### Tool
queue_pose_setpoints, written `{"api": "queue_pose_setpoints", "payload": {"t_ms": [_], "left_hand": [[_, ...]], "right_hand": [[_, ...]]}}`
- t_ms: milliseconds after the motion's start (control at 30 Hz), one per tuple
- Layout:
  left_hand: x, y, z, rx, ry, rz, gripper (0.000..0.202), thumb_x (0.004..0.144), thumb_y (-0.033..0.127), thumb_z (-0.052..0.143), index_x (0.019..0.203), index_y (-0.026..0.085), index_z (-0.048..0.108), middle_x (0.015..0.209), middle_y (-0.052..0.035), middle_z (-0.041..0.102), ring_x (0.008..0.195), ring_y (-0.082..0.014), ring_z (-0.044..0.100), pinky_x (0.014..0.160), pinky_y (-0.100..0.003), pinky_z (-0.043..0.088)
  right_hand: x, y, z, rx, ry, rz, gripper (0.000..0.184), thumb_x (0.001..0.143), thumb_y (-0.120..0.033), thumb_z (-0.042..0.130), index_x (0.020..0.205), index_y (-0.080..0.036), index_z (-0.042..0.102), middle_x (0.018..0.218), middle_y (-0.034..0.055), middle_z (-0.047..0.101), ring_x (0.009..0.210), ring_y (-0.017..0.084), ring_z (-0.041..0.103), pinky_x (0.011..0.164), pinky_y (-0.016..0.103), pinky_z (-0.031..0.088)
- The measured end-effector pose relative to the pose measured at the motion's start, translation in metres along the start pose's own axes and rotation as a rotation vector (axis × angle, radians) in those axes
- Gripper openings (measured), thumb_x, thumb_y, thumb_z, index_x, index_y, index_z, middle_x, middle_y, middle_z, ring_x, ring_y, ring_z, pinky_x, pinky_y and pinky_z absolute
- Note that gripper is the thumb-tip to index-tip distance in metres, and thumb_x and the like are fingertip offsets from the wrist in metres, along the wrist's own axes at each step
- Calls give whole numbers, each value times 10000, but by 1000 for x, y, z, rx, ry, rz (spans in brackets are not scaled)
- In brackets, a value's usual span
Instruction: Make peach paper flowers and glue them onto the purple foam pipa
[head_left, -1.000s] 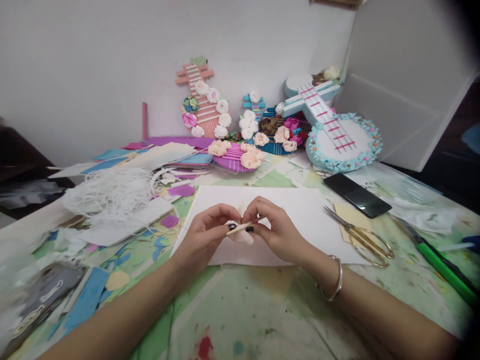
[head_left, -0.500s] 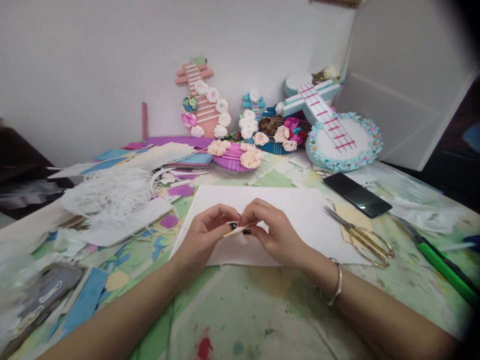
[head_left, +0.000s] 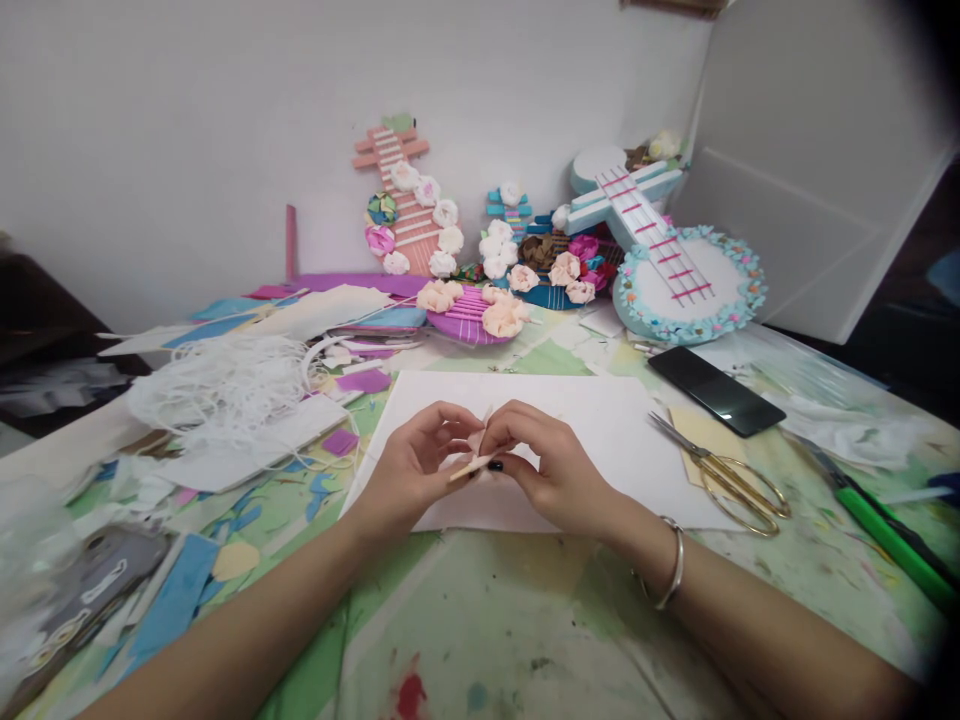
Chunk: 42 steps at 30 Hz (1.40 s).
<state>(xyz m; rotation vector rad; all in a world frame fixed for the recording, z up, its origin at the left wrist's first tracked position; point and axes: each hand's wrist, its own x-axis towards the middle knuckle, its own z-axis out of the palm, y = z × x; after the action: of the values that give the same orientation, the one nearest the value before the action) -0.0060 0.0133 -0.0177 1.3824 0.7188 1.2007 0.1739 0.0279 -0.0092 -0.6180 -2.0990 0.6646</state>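
Note:
Over a white sheet [head_left: 600, 400] my two hands meet at the fingertips around a small pale cream paper piece [head_left: 469, 468]. It looks thin and folded, with one narrow end sticking out toward the lower left. My left hand [head_left: 405, 470] is closed on the left part of it, thumb underneath. My right hand [head_left: 555, 465] pinches the right part between thumb and forefinger; a dark thumbnail shows. Fingers hide much of the piece. Right of the sheet, gold-handled scissors [head_left: 724, 478] lie partly on a pale yellow paper [head_left: 684, 425].
A black phone [head_left: 716, 390] and green-handled scissors [head_left: 885, 530] lie at right. At left are tangled white string [head_left: 217, 385], paper scraps [head_left: 319, 490] and a grey phone case [head_left: 97, 590]. Flower-decorated model instruments [head_left: 409, 210] stand at the back, including a light blue one [head_left: 697, 270].
My left fingers have opened out slightly and shifted on the paper piece, and the left thumb's dark nail is now hidden. My right hand keeps its pinch, nearly in place.

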Motion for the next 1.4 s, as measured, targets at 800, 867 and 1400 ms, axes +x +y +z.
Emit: {"api": "queue_pose_setpoints", "payload": {"t_ms": [800, 867, 1400], "left_hand": [[1, -2, 2, 14, 143, -196, 398, 686, 250, 762, 1008, 204, 532, 902, -21, 662, 797, -162, 648, 741, -281, 485], [1, -2, 2, 3, 156, -206, 384, 685, 248, 762, 997, 203, 543, 861, -11, 669, 784, -160, 643, 735, -272, 469], [2, -2, 7, -143, 144, -277, 347, 669, 246, 764, 958, 181, 584, 862, -38, 667, 825, -193, 638, 761, -308, 462]], "right_hand": [[-1, 1, 3, -72, 36, 87, 104, 851, -116, 496, 900, -191, 550, 848, 31, 570, 723, 121, 531, 648, 257, 487], [-2, 0, 4, -80, 40, 90, 99, 848, -117, 502, 897, -188, 550, 844, 28, 572, 713, 117, 529, 643, 254, 485], [-2, 1, 5, -70, 55, 85, 149, 811, -76, 506, 897, -193, 540, 849, 23, 565, 719, 118, 533, 629, 247, 475]]}}
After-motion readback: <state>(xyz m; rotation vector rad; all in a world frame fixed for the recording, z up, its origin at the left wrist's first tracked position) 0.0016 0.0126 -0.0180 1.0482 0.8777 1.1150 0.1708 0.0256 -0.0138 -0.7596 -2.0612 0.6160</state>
